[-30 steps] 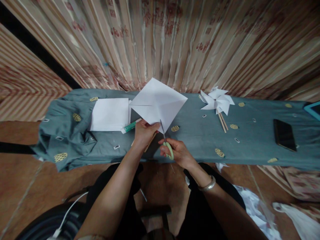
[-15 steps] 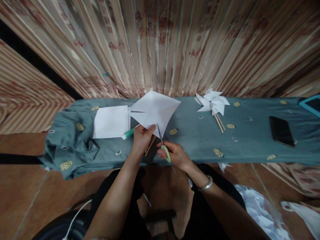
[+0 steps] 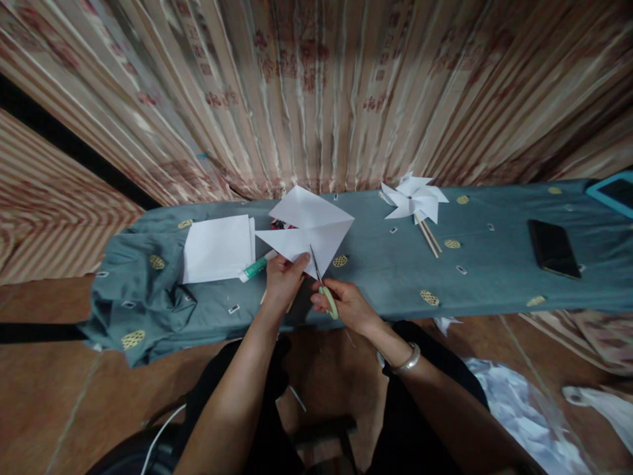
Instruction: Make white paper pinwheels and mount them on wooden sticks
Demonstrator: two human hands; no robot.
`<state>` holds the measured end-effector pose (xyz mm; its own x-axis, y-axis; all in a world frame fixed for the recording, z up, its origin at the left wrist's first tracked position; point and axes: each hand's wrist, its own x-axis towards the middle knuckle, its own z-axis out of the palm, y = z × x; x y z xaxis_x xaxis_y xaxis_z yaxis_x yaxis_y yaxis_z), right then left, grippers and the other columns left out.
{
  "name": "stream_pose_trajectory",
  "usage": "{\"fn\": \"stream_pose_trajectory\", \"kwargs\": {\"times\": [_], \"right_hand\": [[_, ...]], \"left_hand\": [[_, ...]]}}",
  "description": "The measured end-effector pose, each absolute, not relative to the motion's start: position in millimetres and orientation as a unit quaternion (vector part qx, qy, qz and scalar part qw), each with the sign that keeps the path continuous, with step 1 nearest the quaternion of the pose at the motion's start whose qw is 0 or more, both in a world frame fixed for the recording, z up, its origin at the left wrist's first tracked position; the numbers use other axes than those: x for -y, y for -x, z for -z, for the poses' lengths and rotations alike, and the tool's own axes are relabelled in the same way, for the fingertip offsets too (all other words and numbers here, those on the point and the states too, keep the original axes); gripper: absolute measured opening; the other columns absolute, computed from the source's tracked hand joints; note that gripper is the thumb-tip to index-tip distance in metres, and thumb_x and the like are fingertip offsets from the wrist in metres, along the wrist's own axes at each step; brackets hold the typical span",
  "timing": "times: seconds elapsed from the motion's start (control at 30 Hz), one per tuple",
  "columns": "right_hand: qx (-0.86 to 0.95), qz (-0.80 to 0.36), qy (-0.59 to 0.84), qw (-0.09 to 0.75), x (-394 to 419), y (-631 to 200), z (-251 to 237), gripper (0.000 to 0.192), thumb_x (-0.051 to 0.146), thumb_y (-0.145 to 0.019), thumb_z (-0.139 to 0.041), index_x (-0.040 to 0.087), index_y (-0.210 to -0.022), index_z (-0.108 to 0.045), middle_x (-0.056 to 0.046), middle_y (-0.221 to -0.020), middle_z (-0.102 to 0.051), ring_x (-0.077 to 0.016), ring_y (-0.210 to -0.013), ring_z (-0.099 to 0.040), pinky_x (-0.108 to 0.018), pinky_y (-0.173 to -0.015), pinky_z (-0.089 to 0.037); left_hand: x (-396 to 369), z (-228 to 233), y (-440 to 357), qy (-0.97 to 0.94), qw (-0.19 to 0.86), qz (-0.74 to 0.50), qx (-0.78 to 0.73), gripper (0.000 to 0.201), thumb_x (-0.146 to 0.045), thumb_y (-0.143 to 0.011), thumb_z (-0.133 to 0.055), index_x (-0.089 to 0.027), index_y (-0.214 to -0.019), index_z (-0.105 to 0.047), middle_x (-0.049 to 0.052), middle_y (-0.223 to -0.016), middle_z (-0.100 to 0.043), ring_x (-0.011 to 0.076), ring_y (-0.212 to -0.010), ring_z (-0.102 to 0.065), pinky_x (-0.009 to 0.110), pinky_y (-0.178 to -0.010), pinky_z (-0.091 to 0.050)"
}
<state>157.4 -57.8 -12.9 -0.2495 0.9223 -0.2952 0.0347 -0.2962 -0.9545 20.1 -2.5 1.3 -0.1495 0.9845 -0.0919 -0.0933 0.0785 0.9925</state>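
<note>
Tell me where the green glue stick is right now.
In the head view, the green glue stick lies on the grey-blue patterned cloth, left of centre, between the stack of white paper sheets and the left hand.

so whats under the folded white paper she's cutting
Under the folded white paper lies the grey-green cloth; a small dark-red patch shows at its left edge. The left hand pinches the paper's near corner, and the right hand works the scissors. Anything else beneath is covered.
</note>
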Motion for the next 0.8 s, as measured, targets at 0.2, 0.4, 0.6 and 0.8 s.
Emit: {"fn": "stream_pose_trajectory", "kwargs": {"times": [0.2, 0.4, 0.6, 0.8], "right_hand": [[0.472, -0.631, 0.5, 0.359, 57.3, -157.0, 12.2, 0.045, 0.055, -0.067, -0.075, 0.018, -0.091, -0.067, 0.002, -0.062, -0.066, -0.0118, -0.056, -0.06, -0.024, -0.057, -0.047], [0.479, -0.625, 0.496, 0.367, 57.1, -159.3, 13.1, 0.045, 0.055, -0.068, -0.075, 0.017, -0.091, -0.067, 0.002, -0.062, -0.066, -0.0126, -0.058, -0.061, -0.024, -0.058, -0.046], [0.483, -0.616, 0.51, 0.357, 56.8, -158.9, 12.3, 0.045, 0.055, -0.068, -0.074, 0.017, -0.091, -0.068, 0.002, -0.061, -0.065, -0.0115, -0.055, -0.058, -0.022, -0.054, -0.044], [0.512, -0.588, 0.511, 0.36, 57.4, -160.0, 19.6, 0.042, 0.054, -0.073, -0.072, 0.018, -0.095, -0.069, 0.0, -0.064, -0.067, -0.0135, -0.059, -0.061, -0.023, -0.056, -0.046]], "left_hand": [[2.2, 3.1, -20.5, -0.422, 0.503, -0.536, -0.53, 0.02, -0.034, -0.061, -0.075, -0.017, -0.069, -0.068, -0.001, -0.064, -0.067, 0.0135, -0.059, -0.057, 0.025, -0.06, -0.046], [0.9, 8.3, -20.4, -0.427, 0.5, -0.53, -0.536, 0.022, -0.036, -0.06, -0.074, -0.017, -0.065, -0.066, -0.001, -0.06, -0.065, 0.0142, -0.056, -0.056, 0.026, -0.059, -0.046], [0.7, 7.5, -20.2, -0.422, 0.497, -0.533, -0.539, 0.02, -0.035, -0.058, -0.076, -0.019, -0.061, -0.065, -0.001, -0.056, -0.064, 0.0147, -0.053, -0.054, 0.027, -0.056, -0.044], [1.4, 2.8, -25.3, -0.363, 0.533, -0.572, -0.507, 0.029, -0.037, -0.054, -0.083, -0.016, -0.07, -0.07, 0.002, -0.068, -0.071, 0.016, -0.06, -0.061, 0.029, -0.063, -0.049]]}}
